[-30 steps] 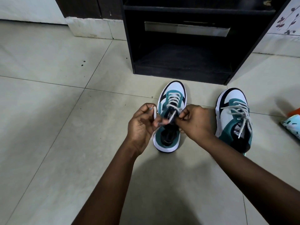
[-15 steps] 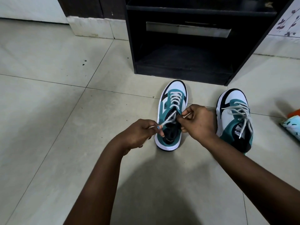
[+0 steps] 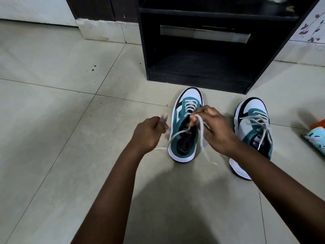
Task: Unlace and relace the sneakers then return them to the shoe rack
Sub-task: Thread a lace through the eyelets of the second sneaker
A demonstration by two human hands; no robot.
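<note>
My left grip (image 3: 149, 132) is pinching one lace end (image 3: 177, 134) and my right grip (image 3: 213, 128) the other, above the left sneaker (image 3: 184, 127) standing on the floor (image 3: 70, 120) before the shoe rack (image 3: 202, 50); right sneaker (image 3: 253, 131) beside.

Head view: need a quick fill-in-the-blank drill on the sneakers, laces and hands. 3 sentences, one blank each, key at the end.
1. Both sneakers stand on the tiled ____, in front of the black shoe rack.
2. The right hand pinches a lace of the ____ sneaker.
3. The right sneaker has no ____ touching it.

Missing words: floor; left; hand
</note>
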